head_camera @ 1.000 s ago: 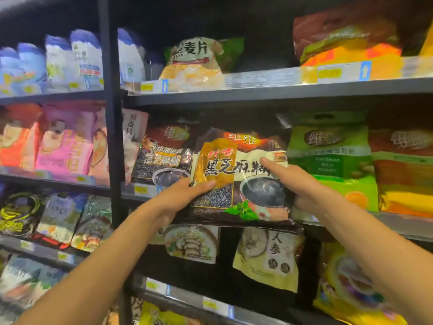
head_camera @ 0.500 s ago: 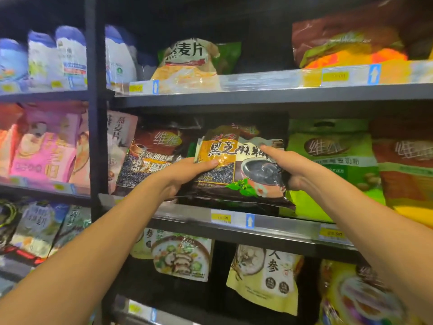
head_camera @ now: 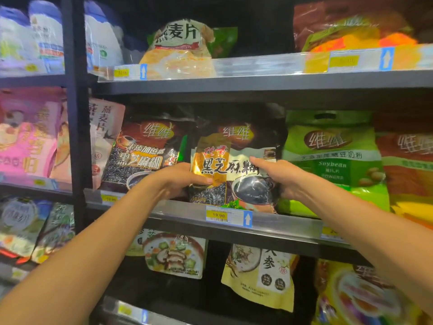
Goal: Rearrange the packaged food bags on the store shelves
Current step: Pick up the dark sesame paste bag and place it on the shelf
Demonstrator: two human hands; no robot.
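A dark bag of black sesame paste (head_camera: 234, 165) with a gold panel stands upright on the middle shelf (head_camera: 182, 213). My left hand (head_camera: 180, 178) grips its lower left edge, thumb across the front. My right hand (head_camera: 278, 175) grips its right side, thumb on the front. A similar brown sesame bag (head_camera: 145, 153) stands just left of it, and a green soybean milk powder bag (head_camera: 332, 158) just right of it.
An oatmeal bag (head_camera: 180, 50) lies on the upper shelf. A vegetable-print bag (head_camera: 173, 254) and a ginseng bag (head_camera: 260, 275) hang below. A black upright post (head_camera: 75, 113) divides this bay from pink and white bags on the left. Orange bags fill the right edge.
Both hands have lifted the sesame bag from in front of the shelf edge, tilted flat, onto the middle shelf, where it now stands upright between the neighbouring bags.
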